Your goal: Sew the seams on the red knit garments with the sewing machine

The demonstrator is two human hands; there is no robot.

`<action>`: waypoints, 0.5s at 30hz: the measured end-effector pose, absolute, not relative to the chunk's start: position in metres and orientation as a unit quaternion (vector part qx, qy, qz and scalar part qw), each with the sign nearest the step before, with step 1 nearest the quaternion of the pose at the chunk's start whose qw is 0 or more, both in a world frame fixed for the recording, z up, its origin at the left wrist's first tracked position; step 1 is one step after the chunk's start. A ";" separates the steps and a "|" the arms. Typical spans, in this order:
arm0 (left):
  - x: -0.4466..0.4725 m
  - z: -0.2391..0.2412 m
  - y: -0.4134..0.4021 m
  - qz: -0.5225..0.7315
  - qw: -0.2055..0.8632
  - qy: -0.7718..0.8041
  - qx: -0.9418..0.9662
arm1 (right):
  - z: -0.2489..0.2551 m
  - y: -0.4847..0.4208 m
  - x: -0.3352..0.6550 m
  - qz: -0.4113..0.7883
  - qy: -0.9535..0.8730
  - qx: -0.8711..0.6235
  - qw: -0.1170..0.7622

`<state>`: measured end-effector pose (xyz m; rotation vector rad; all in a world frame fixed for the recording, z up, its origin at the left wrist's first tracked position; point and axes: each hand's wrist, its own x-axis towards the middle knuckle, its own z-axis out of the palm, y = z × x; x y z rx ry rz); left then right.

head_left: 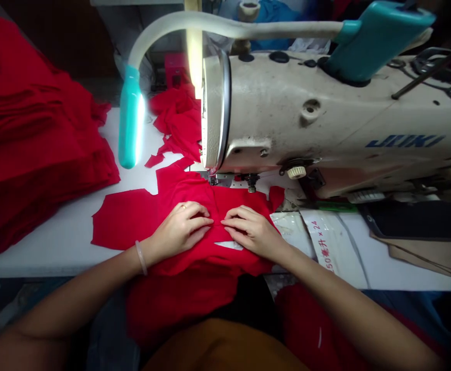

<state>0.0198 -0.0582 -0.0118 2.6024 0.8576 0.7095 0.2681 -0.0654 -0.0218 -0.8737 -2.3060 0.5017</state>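
Observation:
A red knit garment piece (127, 219) lies spread on the white sewing table (65, 252), in front of the machine's needle area. My left hand (181, 232) and my right hand (251, 232) both press down on it, fingers gathering the cloth on either side of a central fold. Their fingertips nearly meet. A pale bangle (141, 257) circles my left wrist. The presser foot (251, 181) stands just beyond my right hand, and the cloth's far edge reaches close to it. The needle itself is hard to make out.
A beige Juki sewing machine (306, 111) fills the upper right, with a teal gooseneck lamp (130, 118) curving left. A tall stack of red cloth (28, 139) sits left, loose red scraps (179, 121) behind the needle. A white printed bag (328, 247) and a dark tablet-like slab (414, 219) lie right.

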 end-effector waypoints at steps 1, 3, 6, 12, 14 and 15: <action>0.019 -0.013 -0.057 0.244 0.141 0.300 0.911 | -0.022 -0.065 0.267 0.184 -0.871 -0.336 0.306; 0.019 -0.015 -0.056 0.239 0.115 0.293 0.918 | -0.022 -0.065 0.264 0.164 -0.876 -0.343 0.299; 0.020 -0.016 -0.055 0.243 0.102 0.277 0.924 | -0.023 -0.066 0.262 0.129 -0.888 -0.341 0.280; 0.021 -0.011 -0.056 0.193 0.065 0.276 0.939 | -0.018 -0.070 0.266 0.075 -0.907 -0.340 0.235; 0.021 -0.010 -0.056 0.179 0.052 0.266 0.946 | -0.017 -0.072 0.267 0.073 -0.908 -0.343 0.228; 0.020 -0.010 -0.056 0.171 0.052 0.258 0.950 | -0.017 -0.073 0.268 0.076 -0.908 -0.344 0.227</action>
